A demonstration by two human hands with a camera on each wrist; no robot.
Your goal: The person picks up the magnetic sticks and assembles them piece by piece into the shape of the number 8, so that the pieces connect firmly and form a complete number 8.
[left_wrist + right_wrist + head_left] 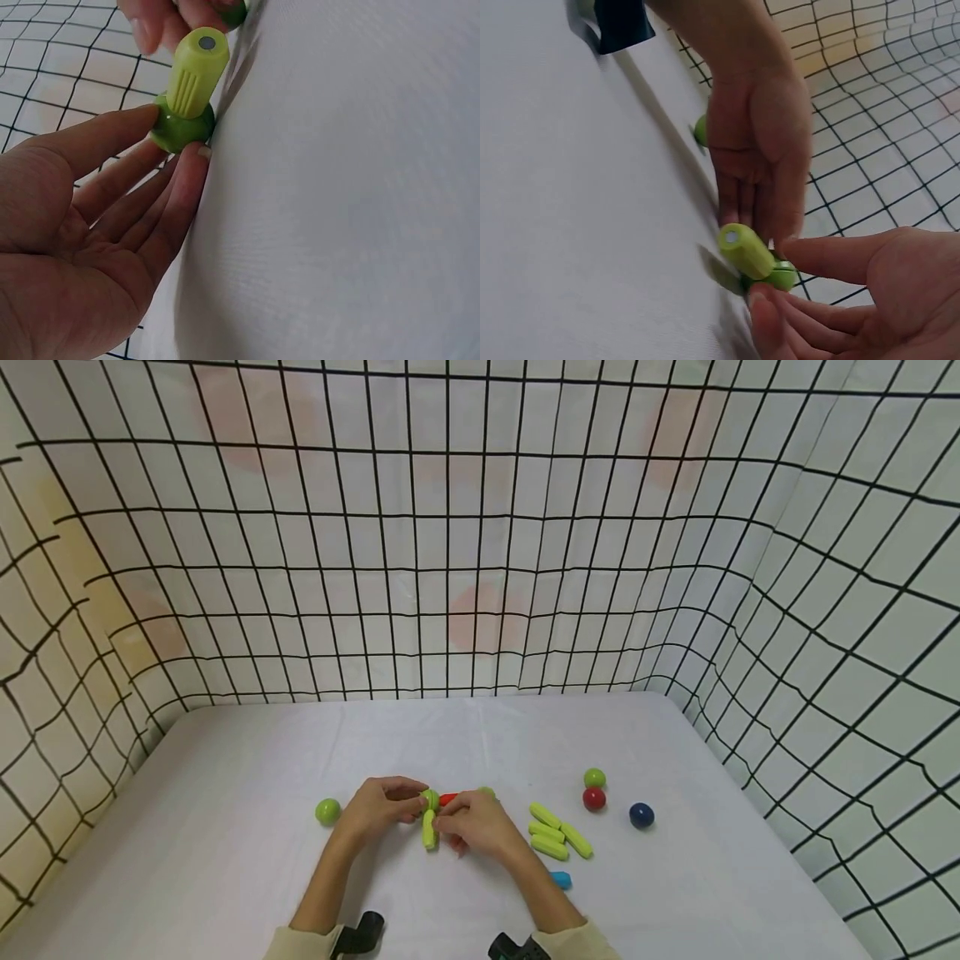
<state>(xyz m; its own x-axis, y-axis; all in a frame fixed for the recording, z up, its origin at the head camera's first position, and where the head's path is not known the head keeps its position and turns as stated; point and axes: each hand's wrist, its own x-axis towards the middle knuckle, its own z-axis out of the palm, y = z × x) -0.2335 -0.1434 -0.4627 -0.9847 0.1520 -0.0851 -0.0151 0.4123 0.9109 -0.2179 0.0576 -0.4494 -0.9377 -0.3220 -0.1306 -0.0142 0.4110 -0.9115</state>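
Observation:
My left hand (381, 814) pinches a glossy green ball (180, 133) between thumb and fingertips. From this ball a yellow-green ridged stick (196, 75) juts out toward me, a small grey disc in its end. My right hand (476, 822) is close on the ball's right side, its thumb and fingertips beside the ball in the right wrist view; I cannot tell whether they grip anything. A red stick (447, 798) shows between the hands, partly hidden by the right one. Another green ball (487, 792) peeks out behind the right hand.
Right of the hands lie several yellow-green sticks (548, 832) and a blue stick (561, 880). Farther right are a green ball (595, 778), a red ball (594, 799) and a dark blue ball (641, 815). One green ball (327, 812) sits at left. Black netting (447, 568) surrounds the white table (247, 860).

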